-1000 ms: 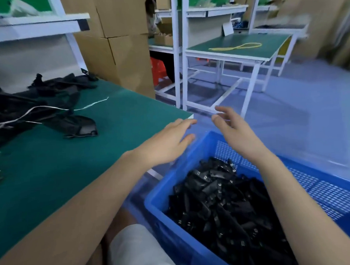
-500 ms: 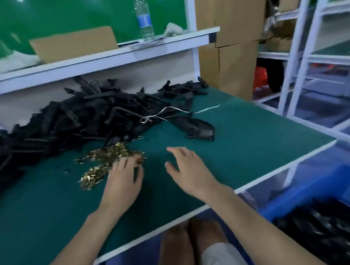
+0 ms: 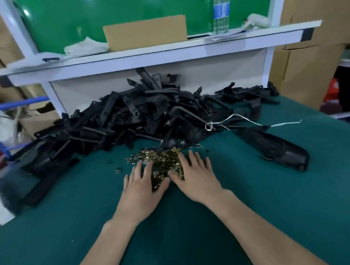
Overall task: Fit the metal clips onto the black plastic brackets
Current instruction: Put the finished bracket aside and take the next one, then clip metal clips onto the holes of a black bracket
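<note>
Seen from the head camera, a person's left hand (image 3: 141, 190) and right hand (image 3: 195, 179) lie palm down on a green felt-like bench mat (image 3: 291, 197). The fingers of both are straight and slightly spread, gripping nothing. The two hands flank a loose heap of small brass-coloured metal clips (image 3: 163, 158), their fingertips resting on its near edges. The clips are shiny, folded pieces lying every way, so no common direction can be made out; one stray clip (image 3: 118, 171) sits apart to the left.

Just behind the heap, against the bench's white back panel, is a tangled mound of matte black plastic brackets (image 3: 141, 113), long and narrow and pointing at all angles. A single long bracket (image 3: 278, 148) lies alone to the right, its long axis running from the mound toward the near right. A thin white string (image 3: 239, 119) trails across the mound's right side.

On the white shelf (image 3: 167, 53) above stand a flat sheet of brown cardboard (image 3: 145, 32), a crumpled white cloth (image 3: 84, 47) and a clear plastic bottle (image 3: 220, 13) (its blue label is too blurred to read). Cardboard cartons (image 3: 306, 68) are stacked at right.
</note>
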`<state>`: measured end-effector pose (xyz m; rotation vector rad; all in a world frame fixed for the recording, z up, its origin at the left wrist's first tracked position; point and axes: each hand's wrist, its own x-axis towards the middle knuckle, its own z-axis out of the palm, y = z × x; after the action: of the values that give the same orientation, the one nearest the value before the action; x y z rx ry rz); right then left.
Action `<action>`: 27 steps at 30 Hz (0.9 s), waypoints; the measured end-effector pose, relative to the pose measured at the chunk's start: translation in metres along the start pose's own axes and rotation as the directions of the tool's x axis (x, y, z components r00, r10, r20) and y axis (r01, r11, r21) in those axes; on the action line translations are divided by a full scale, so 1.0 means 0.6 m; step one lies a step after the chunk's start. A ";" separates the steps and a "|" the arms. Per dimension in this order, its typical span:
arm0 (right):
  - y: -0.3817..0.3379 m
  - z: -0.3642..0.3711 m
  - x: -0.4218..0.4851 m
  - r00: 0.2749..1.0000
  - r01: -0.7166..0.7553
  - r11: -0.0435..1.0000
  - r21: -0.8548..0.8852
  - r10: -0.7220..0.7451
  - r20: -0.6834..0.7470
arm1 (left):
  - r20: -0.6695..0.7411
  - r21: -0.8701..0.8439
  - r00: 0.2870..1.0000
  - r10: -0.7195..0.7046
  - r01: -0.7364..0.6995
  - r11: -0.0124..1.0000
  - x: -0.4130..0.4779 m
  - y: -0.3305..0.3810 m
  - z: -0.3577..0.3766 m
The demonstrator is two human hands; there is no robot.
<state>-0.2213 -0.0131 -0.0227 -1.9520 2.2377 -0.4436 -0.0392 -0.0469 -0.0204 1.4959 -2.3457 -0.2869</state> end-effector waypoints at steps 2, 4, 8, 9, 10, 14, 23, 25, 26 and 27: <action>0.000 0.002 0.023 0.998 0.051 0.998 0.029 -0.051 -0.022 | -0.037 -0.054 0.998 0.057 -0.059 0.997 0.021 -0.001 0.006; 0.003 0.002 0.034 0.994 0.094 0.994 0.054 -0.090 -0.060 | -0.074 -0.092 0.993 0.096 -0.103 0.990 0.036 -0.001 0.011; 0.008 0.004 0.036 0.981 0.164 0.983 0.079 -0.155 -0.114 | -0.196 -0.111 0.970 0.146 -0.170 0.979 0.070 0.006 0.015; 0.008 0.004 0.035 0.978 0.177 0.980 0.091 -0.165 -0.125 | -0.220 -0.088 0.961 0.165 -0.188 0.978 0.080 0.011 0.015; 0.008 0.004 0.034 0.976 0.187 0.977 0.107 -0.172 -0.137 | -0.234 -0.063 0.955 0.181 -0.201 0.977 0.090 0.016 0.015; 0.012 0.000 0.032 0.971 0.202 0.963 0.176 -0.173 -0.166 | -0.327 -0.020 0.929 0.172 -0.189 0.982 0.103 0.023 0.017; 0.020 -0.012 0.028 0.985 0.108 0.873 0.476 -0.028 -0.171 | -0.541 -0.318 0.834 -0.114 -0.077 0.945 0.101 0.011 0.008; 0.022 -0.012 0.028 0.987 0.080 0.846 0.528 0.007 -0.161 | -0.537 -0.476 0.813 -0.223 -0.074 0.876 0.105 0.002 0.008; 0.023 -0.013 0.029 0.986 0.072 0.831 0.552 0.024 -0.165 | -0.542 -0.523 0.799 -0.260 -0.079 0.848 0.107 0.000 0.006; 0.023 -0.013 0.029 0.984 0.068 0.811 0.581 0.042 -0.173 | -0.551 -0.559 0.784 -0.287 -0.092 0.824 0.107 -0.001 0.003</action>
<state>-0.2392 -0.0273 -0.0179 -1.6371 1.8498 -1.1934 -0.0642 -0.1053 -0.0107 1.1756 -1.4752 -0.3999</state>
